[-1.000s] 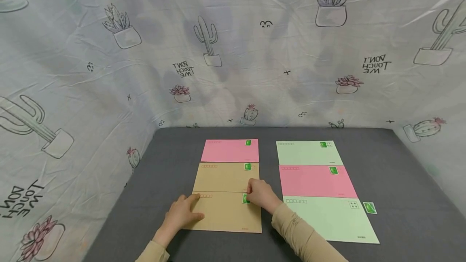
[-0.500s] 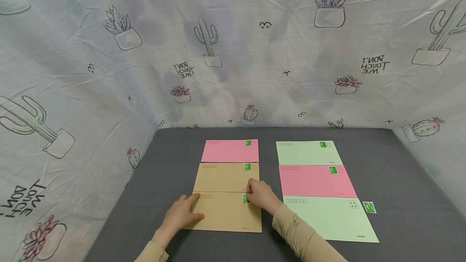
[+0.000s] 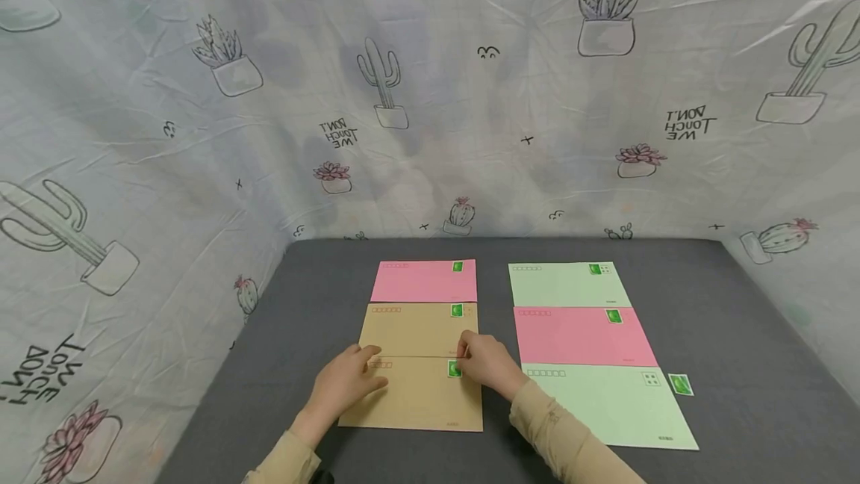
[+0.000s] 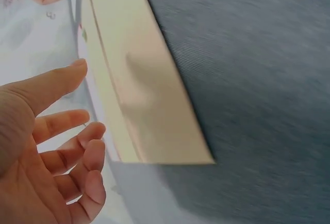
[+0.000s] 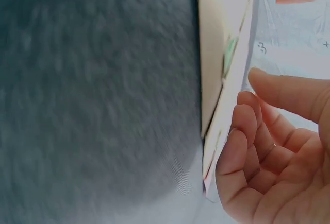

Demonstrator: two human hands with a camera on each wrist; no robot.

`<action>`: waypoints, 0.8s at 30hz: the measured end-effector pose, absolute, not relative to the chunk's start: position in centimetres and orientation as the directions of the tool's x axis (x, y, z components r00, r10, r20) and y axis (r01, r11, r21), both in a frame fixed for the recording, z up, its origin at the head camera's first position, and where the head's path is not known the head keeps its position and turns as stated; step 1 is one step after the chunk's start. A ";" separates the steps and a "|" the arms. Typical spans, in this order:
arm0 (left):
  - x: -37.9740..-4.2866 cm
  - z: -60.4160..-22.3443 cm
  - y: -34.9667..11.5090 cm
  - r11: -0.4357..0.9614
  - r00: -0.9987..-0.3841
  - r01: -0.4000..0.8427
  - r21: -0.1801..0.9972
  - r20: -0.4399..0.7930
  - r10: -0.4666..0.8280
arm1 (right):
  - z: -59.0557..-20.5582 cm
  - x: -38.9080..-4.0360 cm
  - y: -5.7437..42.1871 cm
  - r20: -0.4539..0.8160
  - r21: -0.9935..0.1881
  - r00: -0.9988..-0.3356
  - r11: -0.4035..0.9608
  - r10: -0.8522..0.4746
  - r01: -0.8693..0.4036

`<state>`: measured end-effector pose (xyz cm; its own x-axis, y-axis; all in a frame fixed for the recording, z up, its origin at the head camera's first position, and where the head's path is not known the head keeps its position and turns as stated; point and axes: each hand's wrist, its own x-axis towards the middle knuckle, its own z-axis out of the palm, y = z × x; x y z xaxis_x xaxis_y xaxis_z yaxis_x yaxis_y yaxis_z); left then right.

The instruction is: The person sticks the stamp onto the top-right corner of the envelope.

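Observation:
In the head view my left hand (image 3: 341, 384) hovers over the left side of the nearest tan envelope (image 3: 403, 402), fingers spread and relaxed around nothing. Its raised fingers and thumb (image 4: 56, 82) show apart from the paper in the left wrist view. My right hand (image 3: 493, 364) is beside the green stamp (image 3: 454, 369) at that envelope's upper right corner. In the right wrist view its fingers (image 5: 234, 147) curl loosely with a gap to the thumb, and nothing sits between them. The stamp lies flat on the envelope, partly beside the fingertips.
Behind lie another tan envelope (image 3: 410, 334) and a pink one (image 3: 416, 282), both stamped. To the right, a stamped green envelope (image 3: 558, 286) and a stamped pink one (image 3: 571, 338) lie behind an unstamped green one (image 3: 605, 409). A loose stamp (image 3: 681, 385) rests on the grey table (image 3: 759, 417).
My left hand has lifted off the tan envelope and shifted slightly right and up in the head view. The right hand has barely moved beside the stamp.

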<state>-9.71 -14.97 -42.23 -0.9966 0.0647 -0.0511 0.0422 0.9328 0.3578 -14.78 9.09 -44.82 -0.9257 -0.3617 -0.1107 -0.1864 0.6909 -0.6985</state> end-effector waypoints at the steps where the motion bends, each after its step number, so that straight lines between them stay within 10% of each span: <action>1: -9.9 -42.0 -14.7 0.932 -0.996 0.052 0.359 -0.044 0.073 | -44.7 -14.8 9.3 -0.111 -0.695 -0.927 0.694 -0.358 -0.185; 24: -12.7 -38.9 -3.6 0.886 -0.929 0.371 0.279 0.094 0.359 | -40.6 -14.0 17.2 -0.095 -0.668 -0.980 0.741 -0.175 -0.068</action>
